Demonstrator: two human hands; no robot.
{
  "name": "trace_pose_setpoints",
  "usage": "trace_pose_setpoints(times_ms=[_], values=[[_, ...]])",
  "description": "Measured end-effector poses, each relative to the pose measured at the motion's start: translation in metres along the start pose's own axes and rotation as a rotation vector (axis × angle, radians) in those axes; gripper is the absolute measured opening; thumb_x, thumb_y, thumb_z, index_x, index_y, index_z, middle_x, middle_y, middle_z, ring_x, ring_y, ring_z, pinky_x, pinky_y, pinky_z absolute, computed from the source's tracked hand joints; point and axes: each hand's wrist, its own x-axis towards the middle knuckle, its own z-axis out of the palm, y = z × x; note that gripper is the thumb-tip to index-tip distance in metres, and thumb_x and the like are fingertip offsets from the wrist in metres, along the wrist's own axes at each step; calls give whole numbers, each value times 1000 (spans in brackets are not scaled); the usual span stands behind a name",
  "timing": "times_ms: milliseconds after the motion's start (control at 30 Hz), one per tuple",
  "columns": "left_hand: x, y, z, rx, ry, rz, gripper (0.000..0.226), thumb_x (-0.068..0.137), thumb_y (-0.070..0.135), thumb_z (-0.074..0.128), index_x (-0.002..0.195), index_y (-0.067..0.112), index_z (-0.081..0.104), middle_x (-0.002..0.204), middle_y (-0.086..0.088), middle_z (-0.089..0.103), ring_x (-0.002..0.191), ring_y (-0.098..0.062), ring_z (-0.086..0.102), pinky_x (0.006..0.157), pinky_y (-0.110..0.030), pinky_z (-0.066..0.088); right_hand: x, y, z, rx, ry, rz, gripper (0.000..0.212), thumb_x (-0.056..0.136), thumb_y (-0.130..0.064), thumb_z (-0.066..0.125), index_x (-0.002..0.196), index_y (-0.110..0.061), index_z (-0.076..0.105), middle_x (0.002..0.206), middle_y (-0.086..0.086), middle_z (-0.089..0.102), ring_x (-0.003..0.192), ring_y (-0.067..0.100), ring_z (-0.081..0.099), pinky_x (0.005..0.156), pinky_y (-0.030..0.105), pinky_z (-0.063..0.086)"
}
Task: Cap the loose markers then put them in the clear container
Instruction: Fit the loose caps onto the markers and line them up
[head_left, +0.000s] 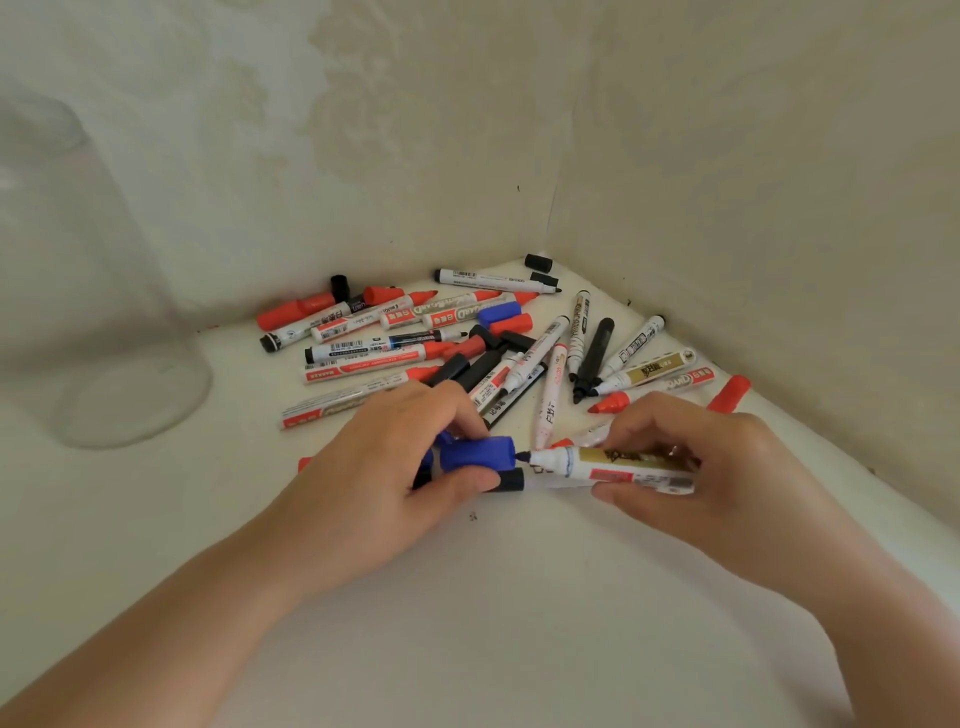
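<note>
Our two bare forearms reach in from the lower corners and converge toward the middle. Our left hand (395, 467) lies palm down, fingers curled, thumb and fingertips pinched shut on a cap (475, 453). Our right hand (711, 467) faces it, knuckles up, wrist bent inward, thumb beneath and fingers above, gripping a marker (608, 464). The two hands sit close together, not touching

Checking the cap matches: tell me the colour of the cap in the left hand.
Blue; the cap shows clearly in the head view.
</note>
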Motion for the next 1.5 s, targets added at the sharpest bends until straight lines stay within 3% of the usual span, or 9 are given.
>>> trace_pose_setpoints(times_ms=[133, 334, 467, 634, 867, 1067, 1167, 1367, 1501], values=[[0, 3, -1, -31, -2, -23, 20, 76, 35, 68, 83, 38, 50, 84, 20, 57, 85, -2, 54, 68, -19, 43, 1, 0, -1, 2, -2, -24, 24, 66, -35, 73, 83, -36, 56, 80, -17, 65, 68, 7, 60, 55, 15, 44], [0, 4, -1, -48, -32, 17, 27, 68, 52, 61, 87, 37, 48, 93, 17, 57, 85, -4, 54, 72, -19, 42, 2, -2, 2, -4, -37, -46, 25, 66, -35, 72, 86, -37, 57, 85, -20, 64, 70, 3, 60, 56, 12, 43], [0, 10, 2, -69, -88, 28, 28, 70, 45, 72, 86, 40, 48, 87, 27, 55, 75, 9, 50, 67, -4, 36, 3, -5, 4, -35, -41, -89, 26, 66, -38, 70, 88, -38, 57, 86, -19, 63, 68, 4, 58, 54, 14, 43], [-3, 11, 9, -70, -120, 79, 20, 83, 52, 52, 92, 36, 46, 75, 30, 51, 70, 11, 49, 62, -4, 35, 2, -10, 12, 39, -70, -98, 21, 69, -42, 71, 86, -34, 61, 80, -15, 65, 62, 4, 58, 51, 10, 40], [-8, 11, 16, 10, -128, 198, 36, 85, 63, 22, 94, 31, 35, 79, 11, 53, 71, -12, 49, 66, -24, 40, 1, -10, 13, 333, -182, 81, 18, 68, -39, 72, 80, -30, 63, 70, -5, 69, 53, 11, 51, 49, 16, 37], [-8, 13, 19, 1, -135, 192, 22, 85, 51, 30, 94, 32, 34, 80, 13, 51, 71, -12, 50, 64, -29, 41, 2, -12, 14, 280, -186, 53, 18, 70, -40, 71, 79, -29, 61, 65, -5, 65, 50, 2, 46, 47, 11, 33], [-3, 16, 16, -54, -143, 182, 20, 83, 53, 37, 95, 37, 39, 82, 20, 51, 76, -4, 51, 66, -18, 41, 3, -11, 4, 165, -195, 57, 23, 62, -47, 67, 79, -33, 60, 68, -18, 64, 60, 3, 52, 52, 11, 37], [6, -8, -17, -86, 245, -122, 3, 88, 40, 48, 86, 38, 50, 86, 13, 58, 82, -6, 53, 65, -14, 41, 4, 1, -3, -127, -371, 70, 22, 61, -50, 74, 72, -43, 56, 98, -34, 47, 89, -2, 45, 68, 11, 37], [9, -13, -25, 5, 309, -195, 11, 85, 31, 49, 77, 39, 49, 78, 18, 58, 82, -3, 51, 61, -9, 39, 4, 4, -2, -98, -335, 59, 33, 55, -56, 72, 83, -52, 55, 107, -35, 43, 97, -5, 42, 75, 6, 34]])
